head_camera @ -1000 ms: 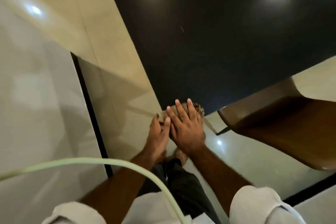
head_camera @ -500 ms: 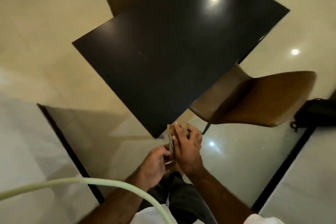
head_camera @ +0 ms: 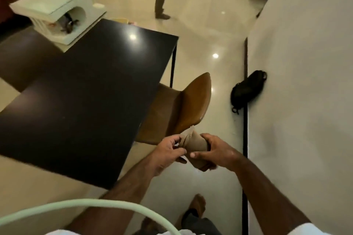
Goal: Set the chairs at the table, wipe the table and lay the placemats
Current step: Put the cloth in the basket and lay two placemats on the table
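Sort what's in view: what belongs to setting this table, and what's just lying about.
Job in hand:
- black rectangular table
- brown leather chair at its side
- tan folded fabric bundle, gripped by the right hand, edge pinched by the left hand

Lying about:
- black bag on the floor by the wall
- white low stand beyond the table
- pale green cable near the camera

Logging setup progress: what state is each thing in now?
Tan fabric bundle: rolled, held off the table.
Left hand: pinches the bundle's edge.
Right hand: grips the bundle.
Black table: no placemats on it.
Brown chair: seat partly under the table.
Black bag: on floor by wall.
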Motion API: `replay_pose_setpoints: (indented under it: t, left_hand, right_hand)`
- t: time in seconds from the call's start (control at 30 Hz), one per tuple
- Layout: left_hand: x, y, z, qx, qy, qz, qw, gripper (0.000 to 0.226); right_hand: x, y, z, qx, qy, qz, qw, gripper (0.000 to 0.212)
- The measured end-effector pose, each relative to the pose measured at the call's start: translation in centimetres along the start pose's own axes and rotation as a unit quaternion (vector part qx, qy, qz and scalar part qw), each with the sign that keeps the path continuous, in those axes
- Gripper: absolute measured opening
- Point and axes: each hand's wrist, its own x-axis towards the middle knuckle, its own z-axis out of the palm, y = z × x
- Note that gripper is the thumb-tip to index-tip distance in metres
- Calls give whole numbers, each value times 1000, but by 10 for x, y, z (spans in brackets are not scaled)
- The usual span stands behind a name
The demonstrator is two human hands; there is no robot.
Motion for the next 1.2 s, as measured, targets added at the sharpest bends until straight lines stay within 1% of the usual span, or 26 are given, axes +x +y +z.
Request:
replay_pose_setpoints:
  t: [0.07, 0.1, 0.13, 0.17, 0.2, 0.23, 0.27, 0.3, 0.33, 0.37, 0.43, 0.5, 0.67, 0.87, 1.03, 1.13, 1.2]
  left_hand:
    - [26, 25, 19, 108, 0, 50, 993, 42]
    - [42, 36, 29, 175, 14, 82, 981, 46]
    - [60, 47, 40, 247, 32, 117, 961, 50]
    - [77, 59, 51, 329, 56, 150, 931, 55]
    - [94, 67, 58, 419, 82, 179, 886, 62]
    - [113, 78, 68, 505, 100, 201, 833, 71]
    - [131, 88, 78, 571, 108, 210, 786, 81]
    - [149, 100, 88, 618, 106, 209, 751, 88]
    - [167, 109, 98, 651, 101, 200, 726, 94]
    - [181, 117, 104, 672, 97, 191, 709, 98]
    - [209, 129, 122, 698, 89, 176, 688, 103]
    - [234, 137, 139, 713, 88, 163, 677, 107]
    - [293, 162, 169, 726, 84, 146, 666, 112]
    - [383, 192, 165, 734, 88, 126, 662, 117]
    - [477, 224, 142, 711, 112, 114, 685, 120]
    - [537, 256, 124, 682, 128, 95, 714, 122]
    - [572, 281, 114, 673, 137, 86, 722, 122]
  right_hand:
    - [-4, 7, -37, -94, 72, -7, 993, 45]
    - [-4, 13, -57, -150, 112, -4, 982, 40]
    - [-3, 22, -78, -212, 156, 6, 965, 38]
    - [-1, 31, -98, -277, 198, 20, 940, 37]
    - [2, 39, -115, -337, 234, 29, 912, 38]
    - [5, 48, -135, -374, 263, 37, 889, 40]
    - [9, 56, -155, -389, 283, 38, 876, 41]
    - [13, 63, -175, -393, 295, 38, 870, 43]
    - [17, 69, -196, -391, 304, 39, 868, 44]
    - [22, 72, -214, -391, 312, 40, 865, 43]
    - [33, 84, -248, -392, 322, 48, 860, 40]
    - [44, 96, -276, -387, 323, 58, 862, 40]
    - [77, 119, -330, -371, 328, 61, 867, 40]
    - [143, 124, -398, -355, 308, 61, 880, 48]
    - [222, 114, -471, -372, 291, 64, 879, 49]
    - [277, 90, -523, -387, 277, 53, 878, 46]
    - [311, 71, -556, -398, 280, 39, 872, 45]
